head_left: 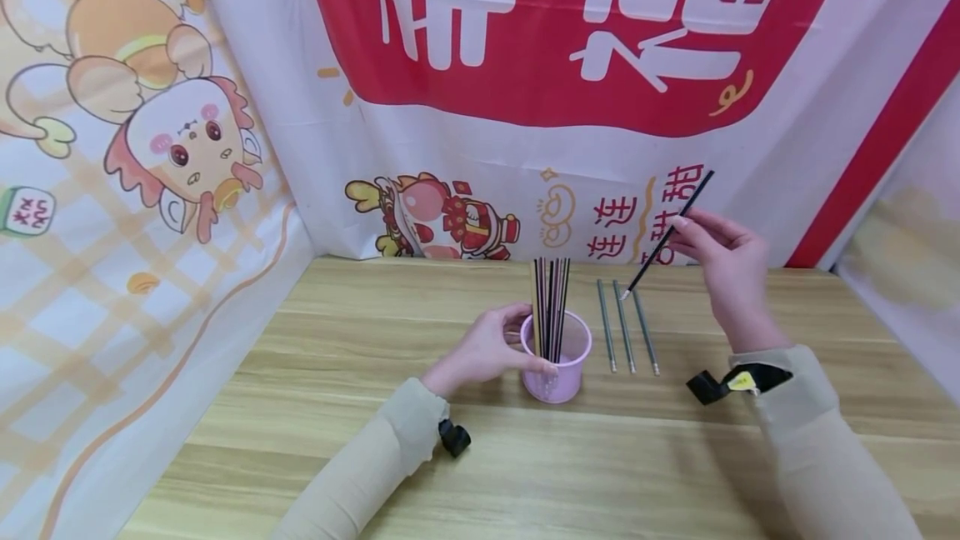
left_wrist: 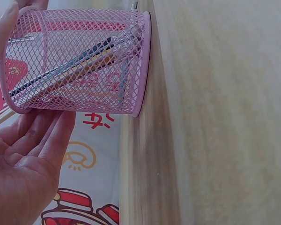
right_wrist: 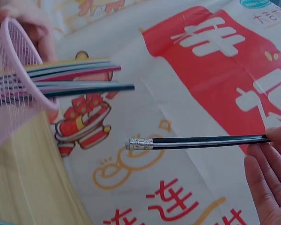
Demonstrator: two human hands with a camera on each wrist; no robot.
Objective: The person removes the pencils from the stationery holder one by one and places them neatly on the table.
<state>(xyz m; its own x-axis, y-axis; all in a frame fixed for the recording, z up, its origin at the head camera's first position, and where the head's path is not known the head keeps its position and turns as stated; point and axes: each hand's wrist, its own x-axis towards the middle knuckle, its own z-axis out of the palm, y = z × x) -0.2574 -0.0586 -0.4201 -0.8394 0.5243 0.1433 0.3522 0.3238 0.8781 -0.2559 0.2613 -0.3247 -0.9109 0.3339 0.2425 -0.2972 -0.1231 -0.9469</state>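
A pink mesh pencil cup (head_left: 557,388) stands upright on the table, with several pencils (head_left: 551,298) leaning in it. My left hand (head_left: 487,347) holds the cup from its left side, thumb on the near side and fingers around the far side. In the left wrist view the pencils show through the mesh wall (left_wrist: 84,23). Up to the right, my right hand (head_left: 731,261) pinches a black pencil (head_left: 667,233) between thumb and fingers. That pencil slants in the air, its silver ferrule and white eraser (right_wrist: 138,144) pointing down.
Three blue-green pencils (head_left: 622,327) lie side by side on the wooden table (head_left: 360,340), right of the cup, erasers toward me. Behind the table hangs a printed cloth (head_left: 525,165) with red and white characters; another patterned cloth (head_left: 135,257) covers the left side.
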